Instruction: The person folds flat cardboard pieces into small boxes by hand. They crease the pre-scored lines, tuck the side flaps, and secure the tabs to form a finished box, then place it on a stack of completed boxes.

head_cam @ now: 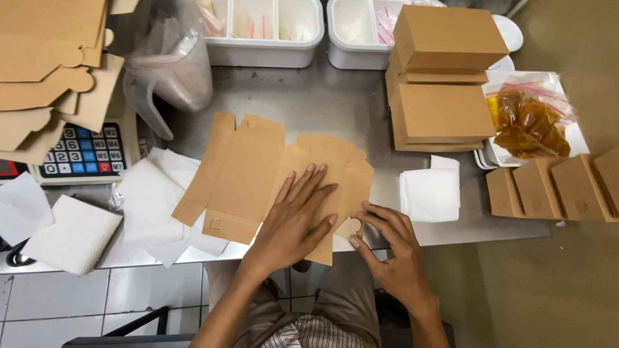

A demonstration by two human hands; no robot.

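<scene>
Flat cardboard box blank (271,177) lies unfolded at the front edge of the steel tabletop (335,106), its lower flaps just over the edge. It looks like light, thin card: stiff across the panels, bends easily at the creases, probably slides on the steel unless pinned. Best held on a panel near a fold line or by a flap edge, not mid-sheet. Left hand (298,216) is spread open, palm down, fingers pressing the blank flat. Right hand (390,254) is half curled, thumb and fingertips pinching a small rounded tab (349,227) at the blank's lower right corner. Hands are close together, not touching. Around them: white paper napkins (431,191) to the right, more white sheets (158,193) to the left, folded boxes (445,84) stacked at the back right, a calculator (82,151) near the left edge.
</scene>
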